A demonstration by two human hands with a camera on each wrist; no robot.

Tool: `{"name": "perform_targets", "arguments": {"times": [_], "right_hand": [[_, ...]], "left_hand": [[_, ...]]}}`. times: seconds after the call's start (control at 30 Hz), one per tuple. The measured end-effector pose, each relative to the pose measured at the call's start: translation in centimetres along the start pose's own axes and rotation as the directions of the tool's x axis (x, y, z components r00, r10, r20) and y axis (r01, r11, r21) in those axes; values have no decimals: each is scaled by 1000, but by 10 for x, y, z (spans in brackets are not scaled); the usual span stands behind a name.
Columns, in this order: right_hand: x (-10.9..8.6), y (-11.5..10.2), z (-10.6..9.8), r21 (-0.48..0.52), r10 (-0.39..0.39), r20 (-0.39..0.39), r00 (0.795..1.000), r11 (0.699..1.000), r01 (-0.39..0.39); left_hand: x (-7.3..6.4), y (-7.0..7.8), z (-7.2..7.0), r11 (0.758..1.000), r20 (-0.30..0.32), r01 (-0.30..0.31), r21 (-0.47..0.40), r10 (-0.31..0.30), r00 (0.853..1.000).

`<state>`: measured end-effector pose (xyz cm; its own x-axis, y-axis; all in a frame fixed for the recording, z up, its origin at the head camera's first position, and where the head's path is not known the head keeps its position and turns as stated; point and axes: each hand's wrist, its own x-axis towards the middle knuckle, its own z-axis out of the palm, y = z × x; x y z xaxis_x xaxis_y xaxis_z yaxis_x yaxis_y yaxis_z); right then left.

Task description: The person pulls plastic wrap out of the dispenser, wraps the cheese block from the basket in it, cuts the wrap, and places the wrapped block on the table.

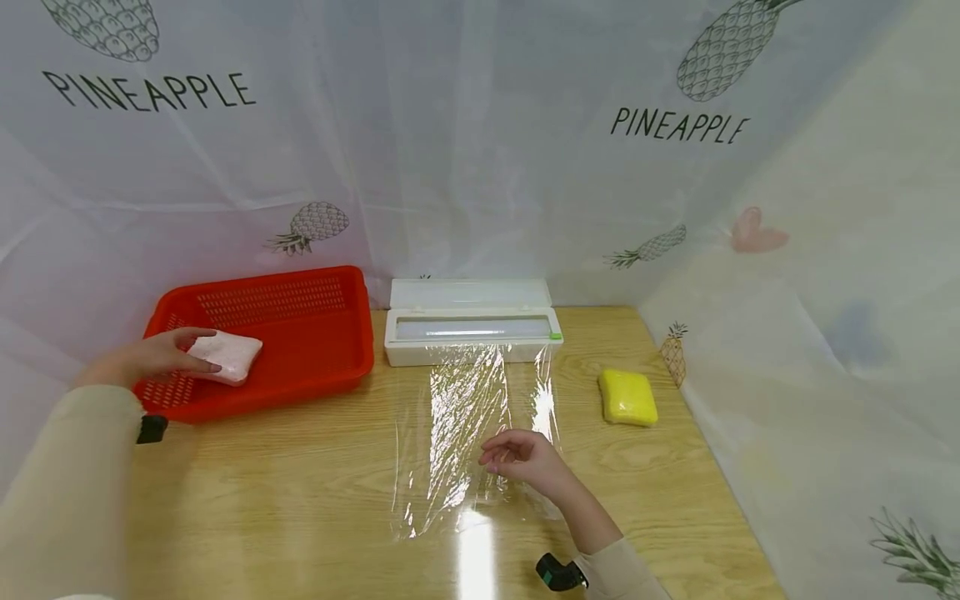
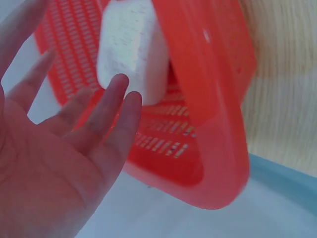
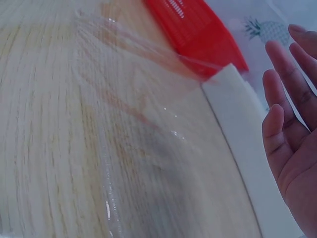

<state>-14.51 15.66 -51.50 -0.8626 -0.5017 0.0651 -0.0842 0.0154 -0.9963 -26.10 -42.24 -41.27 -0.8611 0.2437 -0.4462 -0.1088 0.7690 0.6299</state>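
Note:
My left hand [image 1: 168,354] reaches over the left end of a red plastic basket [image 1: 300,395], fingers spread around the near edge of a pale, rounded block [image 1: 238,354]. In the left wrist view the block [image 2: 130,47] lies within the basket's walls, the extended fingertips [image 2: 118,84] right at its edge. My right hand [image 1: 528,462], fingers loosely bent and holding nothing, hovers above a sheet of clear cling film [image 1: 450,417]. The film runs from a white dispenser box [image 1: 405,356] toward me over the table. In the right wrist view the film [image 3: 148,134] looks wrinkled.
A yellow rounded block [image 1: 628,397] with a shiny surface sits on the wooden table [image 1: 285,492] to the right. Behind the basket and dispenser hangs a pale pineapple-print sheet [image 1: 480,167], which also borders the right side. The dispenser's lid [image 1: 471,292] stands raised.

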Motion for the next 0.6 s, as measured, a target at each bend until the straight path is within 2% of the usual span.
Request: {"name": "perform_targets", "arguments": {"times": [0.17,0.27,0.47,0.6], "right_hand": [[-2,3,1,16,10,-5,1000,1000,-10],[-3,7,2,17,18,-1,1000,1000,-18],[-3,16,3,-6,39,-11,999,999,-39],[-2,20,6,-26,65,-35,997,997,-66]], "left_hand": [[6,-15,-2,998,43,63,19,-63,997],[9,-23,-1,998,58,55,31,-57,997],[15,-32,7,994,27,76,72,-78,997],[17,-32,11,991,14,95,91,-96,995]]}}
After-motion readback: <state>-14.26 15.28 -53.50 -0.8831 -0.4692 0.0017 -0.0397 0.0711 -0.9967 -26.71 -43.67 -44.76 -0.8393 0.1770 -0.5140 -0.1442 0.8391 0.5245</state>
